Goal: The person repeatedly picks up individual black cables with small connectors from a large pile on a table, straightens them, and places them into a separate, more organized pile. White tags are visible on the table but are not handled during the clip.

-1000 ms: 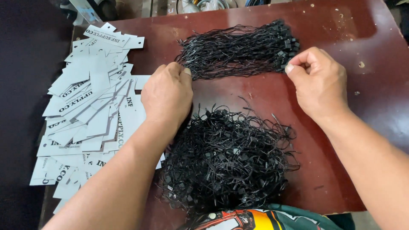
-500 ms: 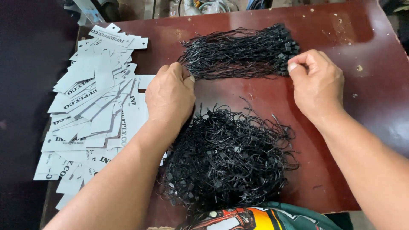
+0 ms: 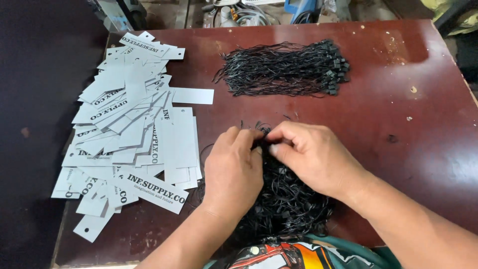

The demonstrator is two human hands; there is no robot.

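A tangled heap of black cords [image 3: 286, 199] is seen near the front edge of the dark red bench [image 3: 428, 134], and both hands are met over its far side. The left hand [image 3: 234, 169] is laid on the heap with its fingers curled, and the right hand [image 3: 311, 154] is brought against it from the right; a few cords are pinched between the fingertips of the two hands where they touch. What exactly is gripped under the fingers cannot be told, as the strands are hidden there. A second, neatly aligned bundle of black cords [image 3: 284, 67], with small black clasps at its right end, is placed toward the back edge, well apart from the hands. A spread pile of grey card tags [image 3: 129, 129] with punched holes is laid along the left edge.
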